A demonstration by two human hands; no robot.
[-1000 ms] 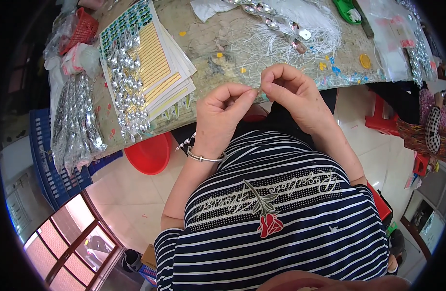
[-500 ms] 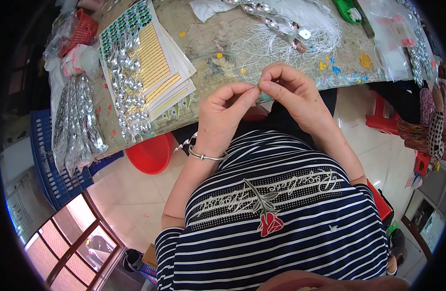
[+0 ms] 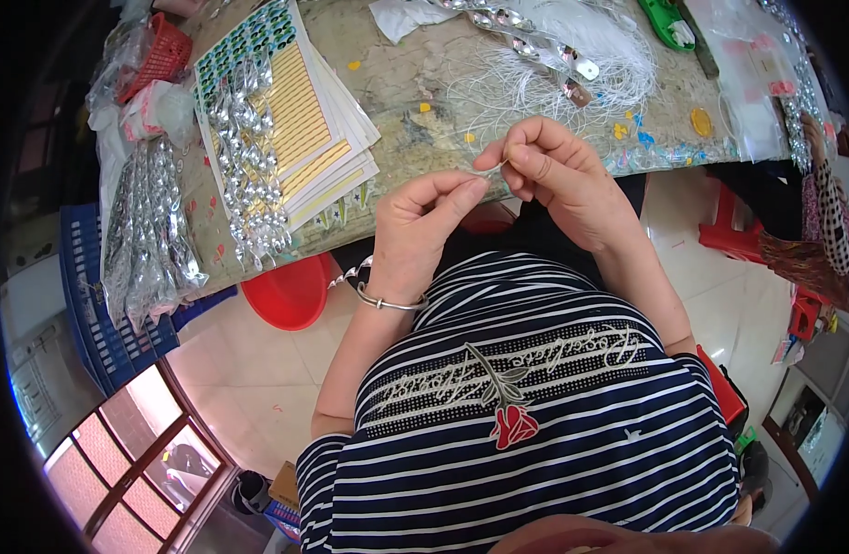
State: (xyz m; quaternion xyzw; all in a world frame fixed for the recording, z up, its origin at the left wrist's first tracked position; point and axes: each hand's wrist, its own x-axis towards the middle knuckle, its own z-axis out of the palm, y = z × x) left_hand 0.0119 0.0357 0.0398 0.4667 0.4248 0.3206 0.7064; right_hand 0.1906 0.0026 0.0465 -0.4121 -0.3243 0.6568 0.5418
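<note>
My left hand (image 3: 412,220) is pinched shut on a thin white string (image 3: 488,172), thumb against forefinger. My right hand (image 3: 574,192) grips the same string a little higher and to the right, and a short length spans the gap between the fingertips. Both hands are at the table's near edge. Beside my left wrist a twisted silver strip (image 3: 351,271) shows below the table edge; whether it joins the string is hidden. Beyond my fingers lies a loose tangle of white strings (image 3: 618,69), with shiny silver strips (image 3: 535,48) across it.
Sticker sheets (image 3: 304,102) lie stacked on the worn table (image 3: 415,55), with silver spirals (image 3: 244,166) on top. Bundled silver strips (image 3: 152,240) hang over the left edge. A red basin (image 3: 291,294) sits below. A green tray (image 3: 667,23) and another person's arm (image 3: 829,203) are at right.
My fingertips were together and have now parted slightly, with string showing between them. My right fingers have shifted a little to the right.
</note>
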